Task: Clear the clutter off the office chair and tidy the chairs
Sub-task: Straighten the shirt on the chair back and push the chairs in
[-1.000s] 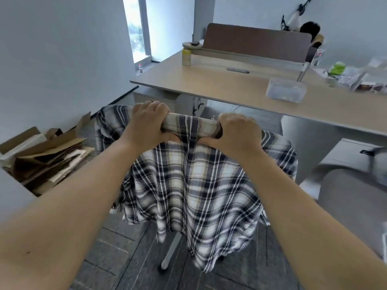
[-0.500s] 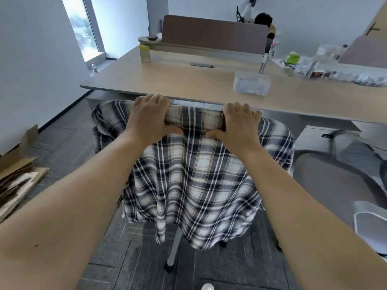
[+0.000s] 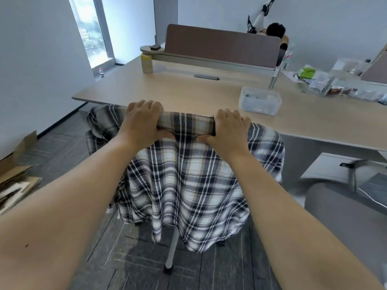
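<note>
Head view, hands [image 3: 184, 125] gripping plaid-draped chair [image 3: 182, 181]

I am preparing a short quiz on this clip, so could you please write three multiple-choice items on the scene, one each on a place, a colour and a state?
1. Where does the clear plastic box stand?
A. on the desk
B. on the floor
C. on the chair seat

2. What colours is the plaid shirt?
A. red and green
B. dark blue and white
C. plain yellow

3. What are the left hand and right hand doing?
A. hanging free
B. holding a bottle
C. gripping the shirt-covered top of the chair back

Answers: 1 A, it sits on the desk top; 2 B, dark and white checks; 3 C, the fingers of both curl over the draped edge.
</note>
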